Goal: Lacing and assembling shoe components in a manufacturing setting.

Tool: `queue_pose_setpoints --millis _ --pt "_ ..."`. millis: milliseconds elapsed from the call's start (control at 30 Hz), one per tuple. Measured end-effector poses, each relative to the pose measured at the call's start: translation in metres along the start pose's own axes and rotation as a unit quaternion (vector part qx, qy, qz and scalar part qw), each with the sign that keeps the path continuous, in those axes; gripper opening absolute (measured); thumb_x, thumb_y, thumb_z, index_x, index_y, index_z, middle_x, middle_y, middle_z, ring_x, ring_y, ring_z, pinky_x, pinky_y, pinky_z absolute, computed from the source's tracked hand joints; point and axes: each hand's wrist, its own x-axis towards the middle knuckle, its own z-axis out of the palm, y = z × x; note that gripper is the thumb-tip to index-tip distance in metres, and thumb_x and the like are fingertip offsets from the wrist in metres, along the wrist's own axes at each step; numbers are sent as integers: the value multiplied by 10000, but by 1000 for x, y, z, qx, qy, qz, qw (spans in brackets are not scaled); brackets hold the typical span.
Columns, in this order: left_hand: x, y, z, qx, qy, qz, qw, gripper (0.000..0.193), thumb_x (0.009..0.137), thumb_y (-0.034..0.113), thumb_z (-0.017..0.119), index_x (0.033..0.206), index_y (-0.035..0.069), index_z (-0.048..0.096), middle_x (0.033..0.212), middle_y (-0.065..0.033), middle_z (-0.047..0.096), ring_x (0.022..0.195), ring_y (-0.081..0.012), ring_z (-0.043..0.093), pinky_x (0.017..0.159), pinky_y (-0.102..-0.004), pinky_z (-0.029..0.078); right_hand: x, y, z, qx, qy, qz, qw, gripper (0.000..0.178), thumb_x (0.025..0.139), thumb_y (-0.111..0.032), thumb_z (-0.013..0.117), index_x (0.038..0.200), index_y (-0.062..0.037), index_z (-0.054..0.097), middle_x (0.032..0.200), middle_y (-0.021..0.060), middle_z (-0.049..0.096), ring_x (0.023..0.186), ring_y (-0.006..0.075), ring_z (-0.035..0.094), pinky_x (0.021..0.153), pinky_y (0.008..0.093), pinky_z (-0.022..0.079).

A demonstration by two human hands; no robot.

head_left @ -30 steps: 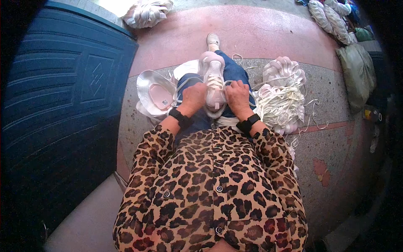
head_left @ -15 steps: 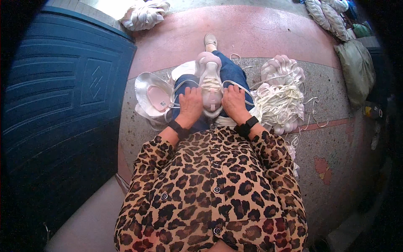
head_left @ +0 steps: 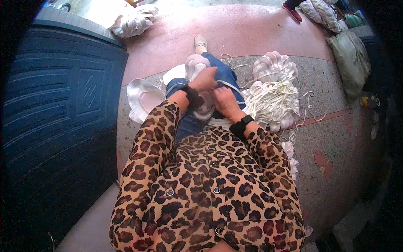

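Note:
A pale pink and white sneaker [head_left: 196, 63] lies lengthwise on my lap, its toe pointing away from me. My left hand [head_left: 205, 79] crosses over the shoe's lacing to the right, fingers closed, at the end of a white shoelace [head_left: 233, 87] that loops over my right thigh. Just below it, my right hand [head_left: 226, 102] is curled against the shoe's right side, with its fingertips pinched at the lacing. Both hands hide most of the eyelets and the lace between them. Another lace loop shows left of my left wrist.
At right, a heap of white laces [head_left: 273, 103] lies on pinkish shoes [head_left: 275, 67]. A white bag with a pink inside [head_left: 145, 98] stands at left, near a blue door [head_left: 58, 84]. Sacks [head_left: 350, 63] line the far right. Another person's red shoe [head_left: 292, 13] shows at the top.
My left hand has swung from the shoe's left side across it to the right. My right hand has drawn in against the lacing. A person's foot has appeared at the top right.

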Motion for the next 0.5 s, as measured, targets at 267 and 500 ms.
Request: queue_pose_setpoints --millis 267,500 --pt "-13 40 -71 -453 -71 -244 854 713 825 52 722 1428 -79 365 778 -105 662 524 -93 560 440 -231 421 24 -12 -21 -133 13 -66 989 129 785 -143 585 896 -109 642 891 57 557 907 240 521 780 386 377" --pt "-11 28 -49 -399 -130 -316 851 418 895 81 663 1278 -34 545 883 -161 691 667 -178 672 466 -278 467 79 -42 -189 61 376 -75 922 5 876 -96 634 871 -97 637 896 78 619 861 260 552 786 408 415"
